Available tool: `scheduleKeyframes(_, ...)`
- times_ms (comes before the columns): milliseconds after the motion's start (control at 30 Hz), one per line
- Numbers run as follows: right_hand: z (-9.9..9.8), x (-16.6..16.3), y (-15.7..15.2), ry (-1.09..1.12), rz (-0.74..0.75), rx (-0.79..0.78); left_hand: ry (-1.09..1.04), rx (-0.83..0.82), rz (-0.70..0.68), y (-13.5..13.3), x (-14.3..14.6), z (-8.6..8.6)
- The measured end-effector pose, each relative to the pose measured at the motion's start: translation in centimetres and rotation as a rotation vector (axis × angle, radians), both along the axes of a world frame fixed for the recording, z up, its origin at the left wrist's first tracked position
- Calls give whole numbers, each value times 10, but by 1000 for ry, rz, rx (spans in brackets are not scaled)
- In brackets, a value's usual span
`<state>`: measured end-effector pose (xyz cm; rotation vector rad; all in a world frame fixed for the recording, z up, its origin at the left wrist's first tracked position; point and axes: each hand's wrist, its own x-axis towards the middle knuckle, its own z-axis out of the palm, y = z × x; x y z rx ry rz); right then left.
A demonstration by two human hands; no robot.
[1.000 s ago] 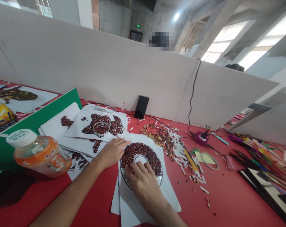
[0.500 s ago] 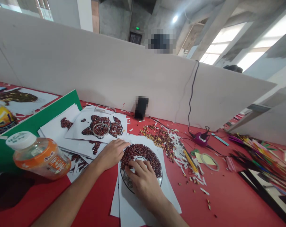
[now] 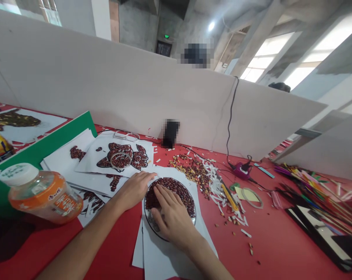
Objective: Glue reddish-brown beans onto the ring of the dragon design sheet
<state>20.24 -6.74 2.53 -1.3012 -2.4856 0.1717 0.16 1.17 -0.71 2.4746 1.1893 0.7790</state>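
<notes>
A white sheet of paper (image 3: 176,256) lies on the red table, bearing a round outlined picture. Dark red beans (image 3: 184,194) cover the upper part of the circle; a patterned drawing shows lower down. My right hand (image 3: 173,217) rests flat over the beans, its fingers stretched towards the upper left and its thumb apart. At the circle's upper left edge, my left hand (image 3: 136,190) lies on the paper with its fingers extended. Neither hand shows anything held.
To the left stand an orange-labelled bottle (image 3: 47,194) and a green board (image 3: 77,128). Another bean picture (image 3: 123,155) lies behind my left hand. Loose seeds (image 3: 190,169), paper strips, a yellow cutter (image 3: 229,197) and a tape ring (image 3: 251,197) lie to the right.
My right hand has moved up over the beans, and its fingers have straightened from a curled pose. My left hand stays at the circle's edge. The view has shifted slightly.
</notes>
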Motion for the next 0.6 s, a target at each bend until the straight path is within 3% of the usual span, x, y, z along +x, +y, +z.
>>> scheduleKeyframes(167, -4, -5, -2, -137, 38, -47, -22, -34, 10, 0, 0, -1)
scheduleKeyframes(333, 4, 2, 9, -56, 69, -55, -17, -29, -5, 0, 0, 0)
scheduleKeyframes(467, 11, 8, 47, 38, -152, -38, -40, -33, 1, 0, 0, -1)
scheduleKeyframes(600, 10, 2, 85, -40, -316, -31, -47, -29, 1, 0, 0, -2)
